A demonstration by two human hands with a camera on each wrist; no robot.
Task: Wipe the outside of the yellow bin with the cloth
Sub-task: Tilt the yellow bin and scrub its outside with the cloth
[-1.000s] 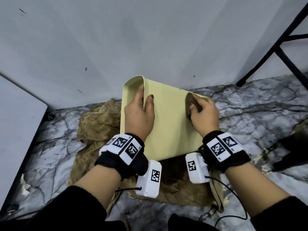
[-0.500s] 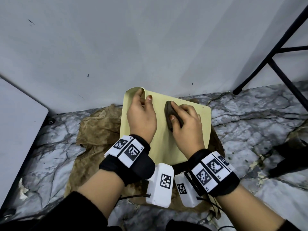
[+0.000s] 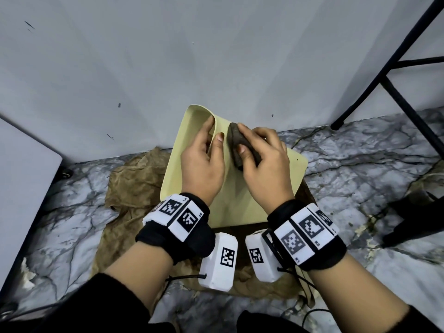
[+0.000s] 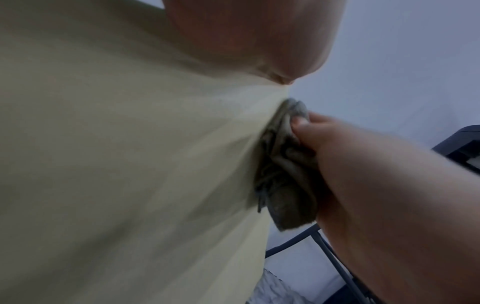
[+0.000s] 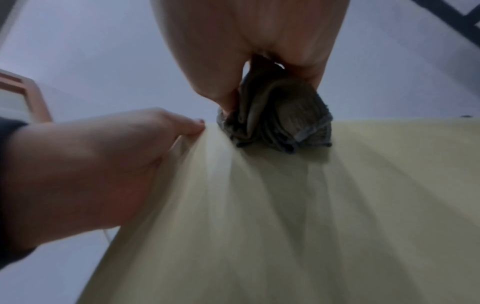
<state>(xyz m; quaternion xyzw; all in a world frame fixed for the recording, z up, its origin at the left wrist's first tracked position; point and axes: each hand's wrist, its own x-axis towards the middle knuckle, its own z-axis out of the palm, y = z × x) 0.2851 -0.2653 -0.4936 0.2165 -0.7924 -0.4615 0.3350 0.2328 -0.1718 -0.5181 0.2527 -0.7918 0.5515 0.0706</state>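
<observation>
Marble floor (image 3: 360, 164) by a grey wall (image 3: 216, 56), brown sheet (image 3: 134, 179) spread on it, yellow bin (image 3: 242, 200) tipped on the sheet, left hand (image 3: 201, 162) gripping its rim, fingers inside, thumb outside, right hand (image 3: 264, 164) clamped on a dark wadded cloth (image 3: 240, 145) pressed to the bin's outer wall just beside the left thumb

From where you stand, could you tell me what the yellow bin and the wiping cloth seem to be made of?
Yellow bin: probably plastic, smooth and matte, with a thin rounded rim and even pale colour.
Cloth: grey-brown woven fabric, soft and bunched in folds, with a stitched hem visible; the fibre cannot be told.
</observation>
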